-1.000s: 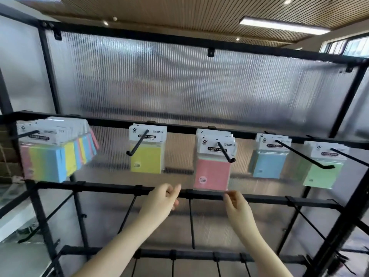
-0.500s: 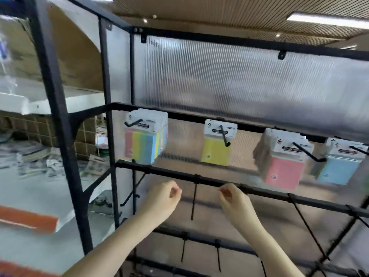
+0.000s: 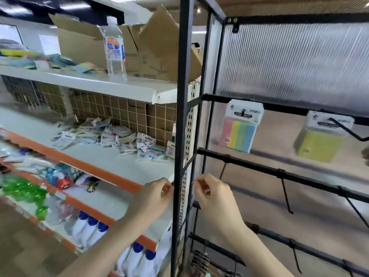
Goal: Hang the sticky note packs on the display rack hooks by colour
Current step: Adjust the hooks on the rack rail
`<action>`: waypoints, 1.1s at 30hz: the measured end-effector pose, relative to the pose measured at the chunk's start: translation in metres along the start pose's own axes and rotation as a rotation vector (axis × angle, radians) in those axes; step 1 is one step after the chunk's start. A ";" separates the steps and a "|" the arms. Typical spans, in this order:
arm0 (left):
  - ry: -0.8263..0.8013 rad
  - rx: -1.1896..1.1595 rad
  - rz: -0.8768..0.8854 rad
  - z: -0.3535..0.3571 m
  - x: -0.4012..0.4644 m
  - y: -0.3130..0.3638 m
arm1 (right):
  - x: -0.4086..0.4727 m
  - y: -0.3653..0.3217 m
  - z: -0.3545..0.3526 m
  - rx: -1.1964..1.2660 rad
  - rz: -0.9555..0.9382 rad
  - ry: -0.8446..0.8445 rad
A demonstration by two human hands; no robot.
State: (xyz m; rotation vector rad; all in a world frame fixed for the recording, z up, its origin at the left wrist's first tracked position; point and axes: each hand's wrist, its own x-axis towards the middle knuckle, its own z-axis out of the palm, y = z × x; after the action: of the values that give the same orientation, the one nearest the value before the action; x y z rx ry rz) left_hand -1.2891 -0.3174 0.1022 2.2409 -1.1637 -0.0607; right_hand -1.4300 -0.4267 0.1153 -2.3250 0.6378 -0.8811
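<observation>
Left hand (image 3: 156, 196) and right hand (image 3: 216, 198) hover loosely curled, empty; yellow pack (image 3: 317, 145) blurred, its hook (image 3: 346, 130) cut off

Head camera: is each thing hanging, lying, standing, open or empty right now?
Multicolour sticky note pack, hanging.
Yellow sticky note pack, hanging.
Loose sticky note packs, lying heaped.
Water bottle, standing upright.
Cardboard box, flaps open.
Left hand, empty, loosely curled.
Right hand, empty, loosely curled.

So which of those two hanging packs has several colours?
The left-hand pack: pink, yellow, green and blue stripes. The pack to its right is plain yellow.
</observation>
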 end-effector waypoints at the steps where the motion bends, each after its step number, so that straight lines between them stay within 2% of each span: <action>1: 0.005 0.017 -0.025 -0.006 -0.003 -0.011 | 0.001 -0.007 0.013 0.008 -0.031 -0.026; 8: 0.088 0.064 -0.194 -0.028 -0.018 -0.085 | 0.021 -0.033 0.095 0.041 -0.169 -0.214; 19: 0.129 0.095 -0.335 -0.041 0.017 -0.146 | 0.092 -0.033 0.189 0.031 -0.122 -0.440; 27: 0.159 0.121 -0.408 -0.025 0.067 -0.172 | 0.140 -0.021 0.238 0.100 0.018 -0.400; 33: 0.116 0.111 -0.454 -0.007 0.097 -0.182 | 0.157 -0.009 0.262 0.094 0.114 -0.412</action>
State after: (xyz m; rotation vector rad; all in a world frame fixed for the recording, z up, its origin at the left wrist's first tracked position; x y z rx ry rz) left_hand -1.0947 -0.3087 0.0325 2.5301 -0.5935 -0.0471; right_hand -1.1375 -0.4262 0.0263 -2.2643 0.5313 -0.3541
